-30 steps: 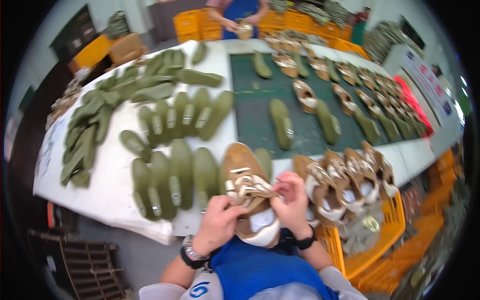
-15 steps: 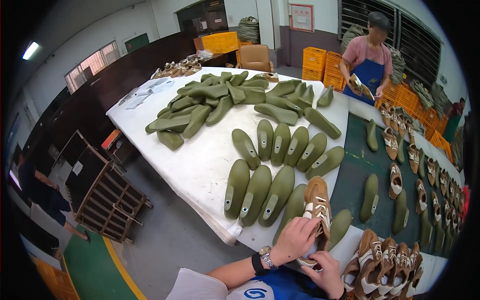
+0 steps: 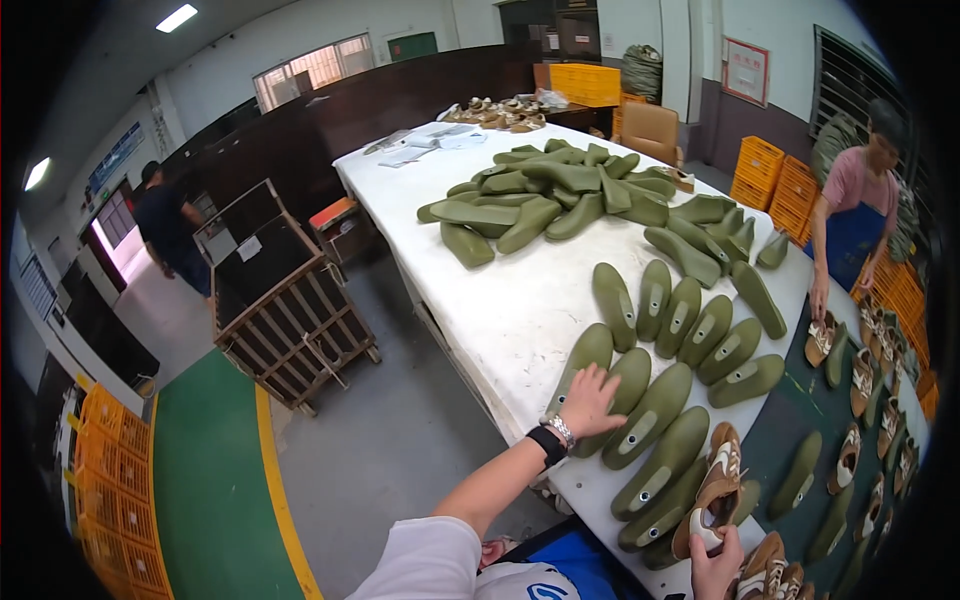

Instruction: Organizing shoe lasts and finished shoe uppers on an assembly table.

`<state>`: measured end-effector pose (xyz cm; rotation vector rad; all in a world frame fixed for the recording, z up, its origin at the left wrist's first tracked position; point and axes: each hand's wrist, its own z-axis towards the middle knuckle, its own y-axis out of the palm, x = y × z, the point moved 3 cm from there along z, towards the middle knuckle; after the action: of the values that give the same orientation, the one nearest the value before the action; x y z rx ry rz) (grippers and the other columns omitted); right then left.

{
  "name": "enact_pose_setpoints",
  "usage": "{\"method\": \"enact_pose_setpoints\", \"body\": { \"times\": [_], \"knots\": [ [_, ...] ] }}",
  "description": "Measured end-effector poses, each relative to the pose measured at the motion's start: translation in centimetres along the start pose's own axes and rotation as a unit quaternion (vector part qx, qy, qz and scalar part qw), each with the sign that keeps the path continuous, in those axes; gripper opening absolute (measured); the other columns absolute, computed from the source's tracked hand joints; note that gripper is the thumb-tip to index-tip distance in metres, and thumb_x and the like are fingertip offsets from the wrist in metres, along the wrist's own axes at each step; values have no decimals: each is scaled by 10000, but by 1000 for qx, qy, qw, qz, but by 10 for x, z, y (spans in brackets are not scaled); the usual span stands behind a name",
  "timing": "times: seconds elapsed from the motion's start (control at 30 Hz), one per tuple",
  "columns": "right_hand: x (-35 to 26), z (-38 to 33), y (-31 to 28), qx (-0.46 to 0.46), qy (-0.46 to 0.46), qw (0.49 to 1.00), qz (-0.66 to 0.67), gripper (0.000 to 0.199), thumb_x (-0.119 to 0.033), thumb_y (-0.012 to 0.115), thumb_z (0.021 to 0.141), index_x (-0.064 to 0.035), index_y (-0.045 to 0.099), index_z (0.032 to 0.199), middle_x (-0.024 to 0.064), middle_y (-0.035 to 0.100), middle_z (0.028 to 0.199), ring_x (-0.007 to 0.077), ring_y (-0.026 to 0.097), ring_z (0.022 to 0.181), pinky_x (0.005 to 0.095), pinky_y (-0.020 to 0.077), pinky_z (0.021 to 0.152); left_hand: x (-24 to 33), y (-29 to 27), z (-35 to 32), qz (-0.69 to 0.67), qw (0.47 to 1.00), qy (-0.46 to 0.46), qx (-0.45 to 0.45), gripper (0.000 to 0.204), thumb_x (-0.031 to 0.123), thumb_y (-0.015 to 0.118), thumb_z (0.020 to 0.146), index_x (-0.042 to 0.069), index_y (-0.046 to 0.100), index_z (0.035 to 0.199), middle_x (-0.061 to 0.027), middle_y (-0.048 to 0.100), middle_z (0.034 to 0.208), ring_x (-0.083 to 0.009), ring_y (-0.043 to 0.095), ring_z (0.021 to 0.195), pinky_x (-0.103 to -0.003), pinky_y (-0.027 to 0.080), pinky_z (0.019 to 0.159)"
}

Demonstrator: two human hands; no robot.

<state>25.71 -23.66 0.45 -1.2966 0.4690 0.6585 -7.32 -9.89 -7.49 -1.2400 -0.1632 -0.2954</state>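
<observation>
Head: L fingers [image 3: 586, 385] prob. on last [image 3: 632, 376], R fingers [image 3: 733, 547] grip shoe [image 3: 718, 486].

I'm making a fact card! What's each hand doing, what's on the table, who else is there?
Left hand: spread over green shoe forms; touch unclear
Right hand: holding brown-and-white shoe near its heel
White table: forms in a heap and in rows
Other people: person in blue apron, person in dark clothes
Beside table: slatted cart

Passage exists over the white tabletop [image 3: 520, 310] at centre; piled lasts [image 3: 566, 177] obstruct above, rows of lasts [image 3: 658, 410] lower right.
</observation>
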Motion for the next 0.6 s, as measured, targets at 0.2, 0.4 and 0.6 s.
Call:
{"method": "enact_pose_setpoints", "body": {
  "times": [0.2, 0.4, 0.6],
  "knots": [
    [6, 7, 2, -39, 59, 997, 33, 332, -263, 722, 740, -19, 591, 924, 122, 619, 810, 222, 582, 733, 345, 455, 693, 25, 4, 9, -14, 999, 17, -42, 588, 421, 655, 750, 79, 515, 1208, -155, 562, 1148, -317, 436, 1180, -514, 245, 1043],
    [-15, 22, 0, 0, 1, 997, 73, 322, -251, 760, 732, -22, 607, 899, 124, 614, 784, 198, 599, 646, 305, 474, 576, -29, -15, 8, -58, 995, 23, 80, 476, 418, 717, 713, 44, 645, 999, -211, 557, 1140, -422, 466, 1097, -515, 378, 918],
    [-3, 47, -36, 131, 22, 991, 25, 347, -302, 734, 753, -34, 584, 913, 118, 599, 764, 247, 602, 643, 324, 471, 577, -7, -16, 10, -38, 998, 21, 56, 393, 324, 664, 785, 5, 636, 1013, -181, 624, 1045, -413, 453, 1121, -481, 362, 959]
  ]
}}
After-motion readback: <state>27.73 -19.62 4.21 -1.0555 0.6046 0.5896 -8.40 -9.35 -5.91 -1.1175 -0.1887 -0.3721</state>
